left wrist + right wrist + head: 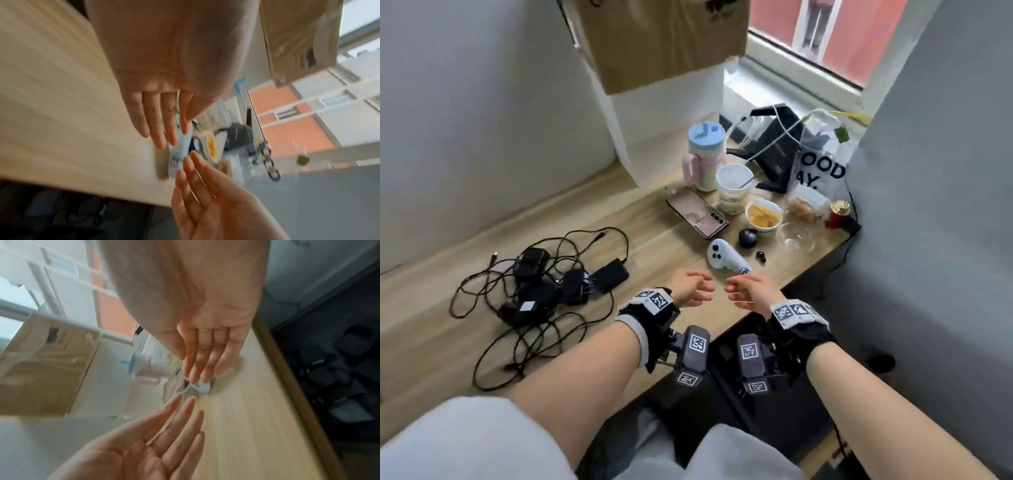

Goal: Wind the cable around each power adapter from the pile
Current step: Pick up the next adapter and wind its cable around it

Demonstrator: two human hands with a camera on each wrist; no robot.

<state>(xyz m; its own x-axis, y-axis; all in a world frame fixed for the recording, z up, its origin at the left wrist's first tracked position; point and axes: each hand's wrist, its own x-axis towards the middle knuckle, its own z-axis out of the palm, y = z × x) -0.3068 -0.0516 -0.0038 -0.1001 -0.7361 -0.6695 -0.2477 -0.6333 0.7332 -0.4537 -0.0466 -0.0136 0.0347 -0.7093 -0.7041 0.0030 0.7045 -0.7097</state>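
Observation:
A pile of black power adapters with tangled black cables lies on the wooden table at the left. My left hand and right hand hover above the table's front edge, palms facing each other, fingertips a small gap apart. Both hold nothing and their fingers are straight. The pile sits well left of the left hand. In the left wrist view the left hand is above and the right hand below. The right wrist view has the right hand above and the left hand below.
Just beyond the hands lies a white controller. Behind it stand a phone, a white cup, a bowl of chips, a pastel mug, a black round object and a clear cup. A cardboard box hangs above.

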